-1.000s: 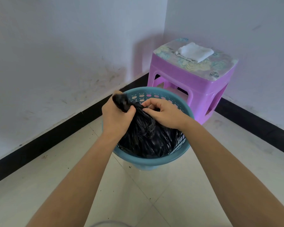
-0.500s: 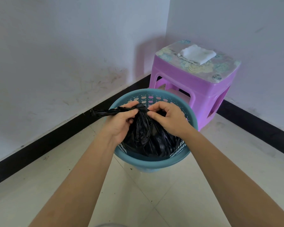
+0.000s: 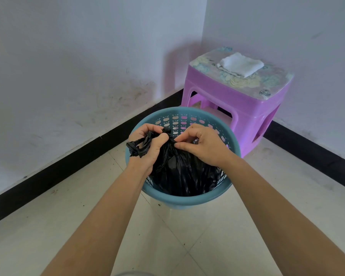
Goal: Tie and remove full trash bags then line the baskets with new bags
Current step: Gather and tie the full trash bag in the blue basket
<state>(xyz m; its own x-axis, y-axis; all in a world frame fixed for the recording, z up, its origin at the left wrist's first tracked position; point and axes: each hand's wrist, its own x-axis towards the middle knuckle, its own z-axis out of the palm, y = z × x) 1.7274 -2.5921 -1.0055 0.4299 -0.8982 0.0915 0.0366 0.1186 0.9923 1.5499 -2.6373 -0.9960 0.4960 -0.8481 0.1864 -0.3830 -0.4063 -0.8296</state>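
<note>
Tiled floor [image 3: 48, 226] near its far corner, we are tying the black trash bag [image 3: 183, 176] sitting inside the teal basket [image 3: 187, 202]: left hand [image 3: 147, 150] gripping its twisted tail [image 3: 136, 147], right hand [image 3: 205, 148] pinching the neck, likely needing opposite pulls, cinching the knot tight and low.

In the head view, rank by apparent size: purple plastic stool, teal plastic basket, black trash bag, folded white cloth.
Teal plastic basket and purple plastic stool: look alike, basket nearer, unranked.
Black trash bag.
Folded white cloth.
</note>
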